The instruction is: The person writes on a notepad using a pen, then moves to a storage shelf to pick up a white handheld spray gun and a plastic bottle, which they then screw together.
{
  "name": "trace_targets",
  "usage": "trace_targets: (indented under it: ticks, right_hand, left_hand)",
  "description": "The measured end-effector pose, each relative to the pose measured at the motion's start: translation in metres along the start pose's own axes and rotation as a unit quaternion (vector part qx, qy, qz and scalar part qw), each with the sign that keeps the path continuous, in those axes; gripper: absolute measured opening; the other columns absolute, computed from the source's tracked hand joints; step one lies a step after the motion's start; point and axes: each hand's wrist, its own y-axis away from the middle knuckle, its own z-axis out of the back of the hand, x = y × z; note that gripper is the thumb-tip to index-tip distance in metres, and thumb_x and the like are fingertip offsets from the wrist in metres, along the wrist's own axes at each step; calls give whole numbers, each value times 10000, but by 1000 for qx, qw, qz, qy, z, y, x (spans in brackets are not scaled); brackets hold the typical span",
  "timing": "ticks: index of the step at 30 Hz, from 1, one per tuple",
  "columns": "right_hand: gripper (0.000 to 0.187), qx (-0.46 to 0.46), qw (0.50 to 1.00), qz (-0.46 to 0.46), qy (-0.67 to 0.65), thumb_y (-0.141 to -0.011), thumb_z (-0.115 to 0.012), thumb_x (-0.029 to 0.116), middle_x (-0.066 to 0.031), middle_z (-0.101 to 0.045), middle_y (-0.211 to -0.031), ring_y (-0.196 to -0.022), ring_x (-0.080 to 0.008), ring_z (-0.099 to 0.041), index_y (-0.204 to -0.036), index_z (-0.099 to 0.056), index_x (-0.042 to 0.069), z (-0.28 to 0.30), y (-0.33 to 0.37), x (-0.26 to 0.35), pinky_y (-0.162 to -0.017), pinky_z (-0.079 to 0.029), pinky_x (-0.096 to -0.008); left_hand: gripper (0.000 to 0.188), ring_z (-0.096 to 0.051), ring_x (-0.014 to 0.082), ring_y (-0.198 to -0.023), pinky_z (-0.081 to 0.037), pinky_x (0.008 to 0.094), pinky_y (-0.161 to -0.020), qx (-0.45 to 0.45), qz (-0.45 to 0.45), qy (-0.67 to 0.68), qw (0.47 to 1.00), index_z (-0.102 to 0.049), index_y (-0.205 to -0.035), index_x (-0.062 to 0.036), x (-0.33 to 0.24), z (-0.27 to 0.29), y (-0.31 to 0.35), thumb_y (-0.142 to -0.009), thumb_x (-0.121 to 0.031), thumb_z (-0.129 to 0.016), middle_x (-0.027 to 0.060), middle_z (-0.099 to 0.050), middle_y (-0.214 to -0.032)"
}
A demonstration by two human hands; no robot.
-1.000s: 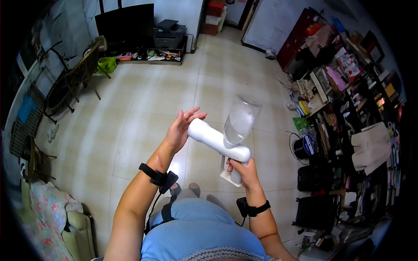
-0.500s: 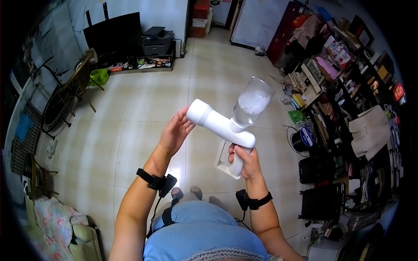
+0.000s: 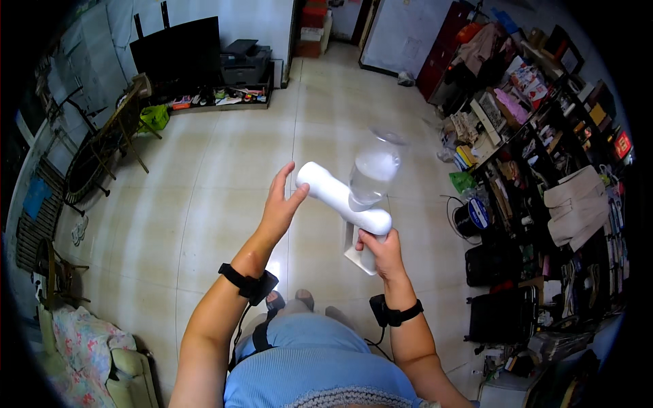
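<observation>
A white bubble gun point(image 3: 337, 195) is held out in front of me, its wide nozzle end tilted up to the left. On top of its barrel sits a clear bottle point(image 3: 374, 173) with foamy liquid inside, slightly blurred. My right hand point(image 3: 385, 253) is wrapped round the looped white handle below the barrel's right end, thumb toward the loop. Beside the nozzle end, my left hand point(image 3: 282, 202) is open with its fingers stretched upward. Its thumb reaches the nozzle's rim; whether it touches I cannot tell. Each forearm wears a black strap with a small box.
Crowded shelves point(image 3: 537, 146) run along the right, with a black suitcase point(image 3: 503, 316) and a cable spool point(image 3: 471, 217) before them. A television point(image 3: 178, 61) and printer point(image 3: 245, 68) stand at the back left. Folded chairs point(image 3: 95, 153) and a covered armchair point(image 3: 88, 347) line the left.
The bubble gun has shifted slightly left and turned, its bottle now more upright. My left hand has moved its fingers from behind the nozzle to beside it.
</observation>
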Motion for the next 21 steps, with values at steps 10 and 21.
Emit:
trace_targets:
  ticks: [10,21]
  right_hand:
    - [164,29,999,-26,28,-756,-655,77,-43,-599,-723,-611,-109,-562,-861,-580,-24,-10,-3,-24,-585,-463,-252]
    - [236,17,997,-42,69,-753,-668,106,-53,-617,-759,-621,-119,-577,-923,-584,-34,-18,6,-24,-544,-464,-268]
  left_hand:
    - [679,-378,298,-1221,-272,377,-1014,75,-119,-93,986,-307,-1325,-11,-35,-26,6,-785,-258,-636,183,-430,-1286]
    - [713,-427,228,-1172,-325,345,-988,202,1,143,969,-235,-1351,4,-28,-23,6,-801,-188,-646,142,-442,-1261]
